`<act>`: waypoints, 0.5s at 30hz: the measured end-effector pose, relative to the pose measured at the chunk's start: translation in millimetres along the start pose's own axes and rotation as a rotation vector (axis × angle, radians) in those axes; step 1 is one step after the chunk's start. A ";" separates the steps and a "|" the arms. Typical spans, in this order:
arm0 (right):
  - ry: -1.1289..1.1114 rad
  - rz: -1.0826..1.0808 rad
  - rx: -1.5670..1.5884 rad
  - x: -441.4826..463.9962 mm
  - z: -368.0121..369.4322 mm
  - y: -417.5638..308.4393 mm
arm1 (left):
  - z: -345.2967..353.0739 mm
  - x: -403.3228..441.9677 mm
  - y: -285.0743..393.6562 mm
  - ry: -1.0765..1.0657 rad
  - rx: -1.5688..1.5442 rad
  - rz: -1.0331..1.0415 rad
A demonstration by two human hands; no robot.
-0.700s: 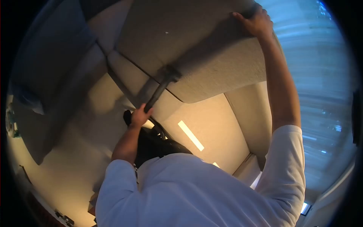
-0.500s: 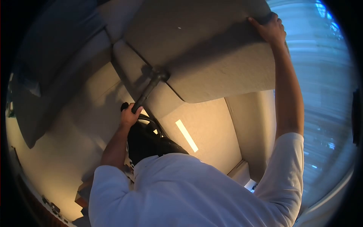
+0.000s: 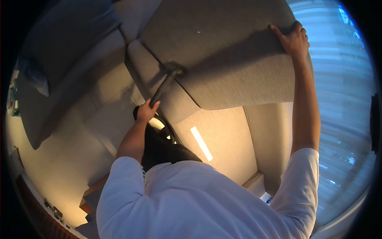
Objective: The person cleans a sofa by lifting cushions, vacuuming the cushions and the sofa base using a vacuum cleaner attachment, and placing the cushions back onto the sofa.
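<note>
My left hand (image 3: 147, 110) is closed around the dark tube of a vacuum cleaner wand (image 3: 162, 88). The wand's blurred head lies against the grey sofa, by the lower edge of a large cushion (image 3: 238, 75). A black hose (image 3: 169, 129) curves down beside my dark trousers. At the upper right, my right hand (image 3: 296, 42) grips the cushion's outer edge, thumb on its face and fingers over the side. The cushion looks tilted up, with a paler seat surface (image 3: 227, 139) showing below it.
A bright strip of light (image 3: 201, 143) falls on the seat surface. Sheer curtains (image 3: 342, 99) hang at the right. Further grey upholstery and a clear plastic bag (image 3: 38, 79) are at the upper left, above the pale tiled floor (image 3: 75, 147).
The view has shifted, so the sofa sits slightly further right. My left hand and the wand appear a little higher and to the right. My right hand keeps its hold on the cushion edge.
</note>
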State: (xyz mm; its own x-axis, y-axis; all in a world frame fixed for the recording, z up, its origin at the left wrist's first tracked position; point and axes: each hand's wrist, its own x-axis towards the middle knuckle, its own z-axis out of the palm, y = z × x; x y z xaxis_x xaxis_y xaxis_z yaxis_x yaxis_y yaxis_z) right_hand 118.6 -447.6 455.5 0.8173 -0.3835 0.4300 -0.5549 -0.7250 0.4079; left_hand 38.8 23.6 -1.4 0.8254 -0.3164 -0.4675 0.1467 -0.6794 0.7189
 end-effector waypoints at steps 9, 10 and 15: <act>-0.001 0.005 -0.009 -5.3 -17.8 -14.6 | -70.3 -37.8 120.0 0.217 -0.248 0.287; -0.006 0.002 0.001 -6.0 -18.8 -14.9 | -82.7 -36.2 152.1 0.210 -0.312 0.334; 0.033 -0.010 -0.002 -11.8 -14.3 -7.6 | -96.4 4.5 191.8 0.078 -0.187 0.317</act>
State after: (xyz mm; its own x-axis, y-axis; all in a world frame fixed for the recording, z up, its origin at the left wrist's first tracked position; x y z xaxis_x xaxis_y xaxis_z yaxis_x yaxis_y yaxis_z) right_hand 110.9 -429.4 458.9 0.8170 -0.3576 0.4524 -0.5474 -0.7277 0.4133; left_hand 123.2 -44.3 184.0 0.8836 -0.4358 -0.1709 -0.0322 -0.4208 0.9066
